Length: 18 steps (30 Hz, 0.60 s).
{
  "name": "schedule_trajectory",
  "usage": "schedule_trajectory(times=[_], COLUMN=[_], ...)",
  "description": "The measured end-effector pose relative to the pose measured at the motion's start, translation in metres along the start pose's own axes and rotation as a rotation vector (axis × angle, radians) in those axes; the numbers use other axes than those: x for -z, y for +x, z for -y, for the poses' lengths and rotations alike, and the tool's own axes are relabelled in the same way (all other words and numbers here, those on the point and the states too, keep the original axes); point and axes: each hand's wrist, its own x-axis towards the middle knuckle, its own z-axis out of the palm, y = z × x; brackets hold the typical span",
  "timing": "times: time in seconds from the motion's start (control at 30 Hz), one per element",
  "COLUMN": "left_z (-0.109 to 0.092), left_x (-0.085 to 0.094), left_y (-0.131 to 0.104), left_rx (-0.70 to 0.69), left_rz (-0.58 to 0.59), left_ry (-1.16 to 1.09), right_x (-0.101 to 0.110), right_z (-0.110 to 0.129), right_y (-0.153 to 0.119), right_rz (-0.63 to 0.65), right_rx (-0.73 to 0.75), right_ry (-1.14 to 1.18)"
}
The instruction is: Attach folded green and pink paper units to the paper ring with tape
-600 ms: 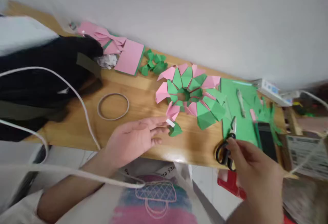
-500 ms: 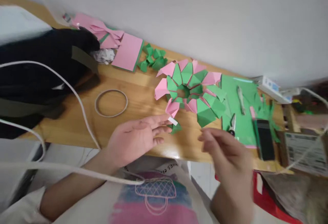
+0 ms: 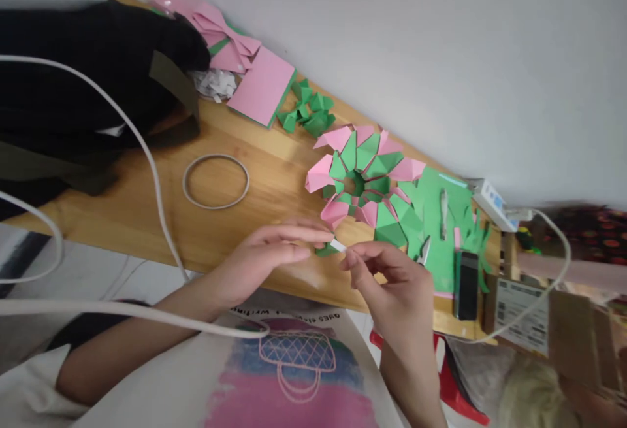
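A small white strip (image 3: 337,244), perhaps tape, spans the gap between my two hands. Its left end touches the tip of an outstretched finger on my left hand (image 3: 267,251), whose thumb is apart from the fingers. My right hand (image 3: 396,281) pinches the strip's right end between thumb and finger. Just beyond lies a ring of folded green and pink paper (image 3: 386,165) with a round hole in its middle. Partly hidden under my left fingertips is a small green paper piece (image 3: 323,251).
A tape ring (image 3: 215,208) lies at left, near a black bag (image 3: 98,82). Folded green pieces (image 3: 318,104) and a pink sheet (image 3: 264,85) sit at the back. At right are a cutter (image 3: 443,214), scissors (image 3: 424,251) and a phone (image 3: 466,284). White cables cross the view.
My right hand has come in leftward and now pinches the free end of the white strip. My left hand keeps its fingers stretched out. The camera view has tilted.
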Motion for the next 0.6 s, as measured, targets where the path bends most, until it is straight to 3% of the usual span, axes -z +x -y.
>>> schedule_trajectory(times=[0.07, 0.13, 0.2, 0.3, 0.4, 0.6], left_z=[-0.004, -0.004, -0.001, 0.007, 0.015, 0.028], left_x=[-0.001, -0.004, -0.007, -0.014, -0.020, -0.027], left_y=[0.000, 0.003, 0.008, 0.020, 0.030, 0.035], left_rx=[-0.171, -0.203, -0.016, 0.279, 0.312, 0.279], left_rz=[-0.140, -0.238, -0.227, -0.157, -0.169, -0.119], left_ry=[0.288, 0.419, 0.305, -0.065, -0.234, -0.411], right_x=[0.012, 0.026, 0.039, 0.048, 0.045, 0.036], right_z=[0.003, 0.007, 0.012, 0.018, 0.020, 0.013], right_y=[0.002, 0.007, 0.014, 0.027, 0.037, 0.047], right_rz=[0.058, 0.074, 0.063, 0.097, 0.148, 0.108], right_rx=[0.032, 0.039, 0.020, -0.009, -0.002, 0.022], right_ry=[-0.060, -0.110, -0.162, -0.214, -0.204, -0.223])
